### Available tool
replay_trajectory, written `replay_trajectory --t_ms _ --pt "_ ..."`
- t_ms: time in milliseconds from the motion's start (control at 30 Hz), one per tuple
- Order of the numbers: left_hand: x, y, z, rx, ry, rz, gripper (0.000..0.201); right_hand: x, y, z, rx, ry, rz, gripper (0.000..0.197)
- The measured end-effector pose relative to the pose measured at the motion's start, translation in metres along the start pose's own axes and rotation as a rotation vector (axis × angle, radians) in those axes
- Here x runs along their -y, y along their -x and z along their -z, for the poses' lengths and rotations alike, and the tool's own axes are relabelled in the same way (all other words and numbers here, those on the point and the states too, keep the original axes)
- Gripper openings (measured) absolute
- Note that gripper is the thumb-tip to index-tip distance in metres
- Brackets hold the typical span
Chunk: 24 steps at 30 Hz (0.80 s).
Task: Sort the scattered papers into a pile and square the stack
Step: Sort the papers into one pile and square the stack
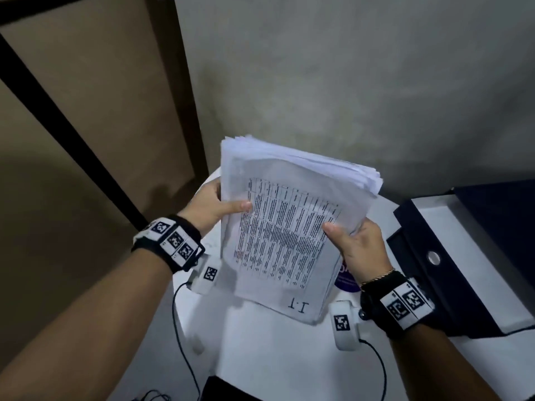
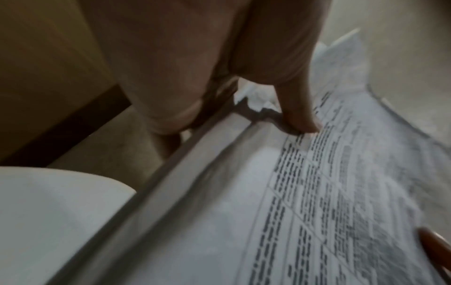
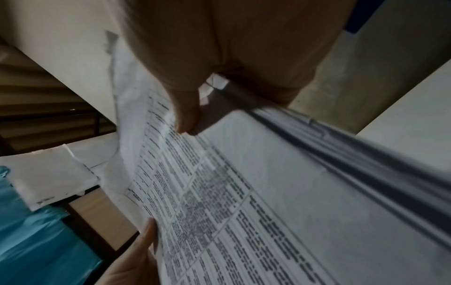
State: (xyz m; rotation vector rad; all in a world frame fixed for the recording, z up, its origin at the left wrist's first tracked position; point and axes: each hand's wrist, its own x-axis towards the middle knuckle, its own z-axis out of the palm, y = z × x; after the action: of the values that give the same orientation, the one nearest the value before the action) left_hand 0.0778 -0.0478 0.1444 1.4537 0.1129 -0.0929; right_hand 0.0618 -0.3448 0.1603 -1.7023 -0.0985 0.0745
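A thick stack of printed papers (image 1: 286, 227) is held up above the white table (image 1: 275, 360), its top sheet showing a dense table of text and "1.1" at the near corner. My left hand (image 1: 215, 208) grips the stack's left edge, thumb on the top sheet. My right hand (image 1: 351, 241) grips the right edge, thumb on top and fingers behind. The far edges of the sheets are fanned and uneven. In the left wrist view the left hand's thumb (image 2: 302, 115) presses on the stack (image 2: 317, 212). The right wrist view shows the right hand's thumb (image 3: 186, 117) on the sheet (image 3: 244, 192).
A dark blue open box file (image 1: 463, 256) with a white inside lies on the table at right. A round purple sticker (image 1: 346, 277) shows under the stack. The grey wall (image 1: 347, 82) stands right behind the table. Cables (image 1: 185, 342) trail from both wrists.
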Motion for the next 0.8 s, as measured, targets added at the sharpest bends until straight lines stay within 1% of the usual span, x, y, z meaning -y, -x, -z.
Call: replay_trajectory --t_ms 67,100,200,267,300,333,367,433,467,500,567,633,667,700,767,800 --pt "-0.007 0.001 -0.003 -0.029 0.008 -0.036 0.076 0.003 -0.004 0.002 -0.031 -0.002 0.01 0.028" --pt "-0.01 0.003 -0.007 -0.073 0.01 -0.073 0.069 0.004 -0.006 0.002 -0.055 -0.013 0.015 0.027" --pt "-0.017 0.007 -0.023 -0.289 -0.052 -0.234 0.049 0.009 -0.005 -0.001 -0.144 -0.033 0.068 0.015" --pt "-0.012 0.012 -0.032 -0.378 -0.122 -0.334 0.042 0.008 0.001 -0.005 -0.181 -0.048 0.08 0.004" --pt "-0.006 0.015 -0.035 -0.376 -0.142 -0.34 0.042 0.003 0.005 -0.007 -0.189 -0.064 0.052 0.003" --pt "0.004 0.017 -0.035 -0.354 -0.155 -0.307 0.044 -0.004 0.009 -0.011 -0.177 -0.097 0.01 0.005" --pt "0.016 0.018 -0.033 -0.308 -0.175 -0.24 0.048 -0.015 0.013 -0.013 -0.165 -0.128 -0.045 0.011" --pt "0.036 0.02 -0.03 -0.185 -0.24 -0.126 0.062 -0.031 0.017 -0.017 -0.185 -0.143 -0.117 0.031" --pt "0.042 0.021 -0.03 -0.139 -0.267 -0.101 0.068 -0.034 0.017 -0.018 -0.213 -0.142 -0.118 0.035" --pt "0.047 0.02 -0.029 -0.126 -0.286 -0.109 0.067 -0.032 0.015 -0.018 -0.245 -0.149 -0.113 0.033" --pt "0.041 0.02 -0.033 -0.174 -0.231 -0.107 0.05 -0.024 0.012 -0.018 -0.263 -0.159 -0.09 0.021" --pt "0.033 0.019 -0.036 -0.263 -0.204 -0.141 0.03 -0.016 0.01 -0.017 -0.25 -0.181 -0.05 0.015" --pt "0.033 0.018 -0.035 -0.289 -0.2 -0.154 0.025 -0.013 0.009 -0.018 -0.245 -0.193 -0.047 0.014" --pt "0.034 0.017 -0.035 -0.305 -0.205 -0.16 0.024 -0.012 0.008 -0.019 -0.243 -0.192 -0.055 0.014" --pt "0.036 0.018 -0.035 -0.313 -0.223 -0.131 0.024 -0.014 0.009 -0.019 -0.234 -0.14 -0.078 0.023" --pt "0.038 0.019 -0.035 -0.309 -0.244 -0.117 0.029 -0.015 0.009 -0.019 -0.225 -0.108 -0.077 0.027"
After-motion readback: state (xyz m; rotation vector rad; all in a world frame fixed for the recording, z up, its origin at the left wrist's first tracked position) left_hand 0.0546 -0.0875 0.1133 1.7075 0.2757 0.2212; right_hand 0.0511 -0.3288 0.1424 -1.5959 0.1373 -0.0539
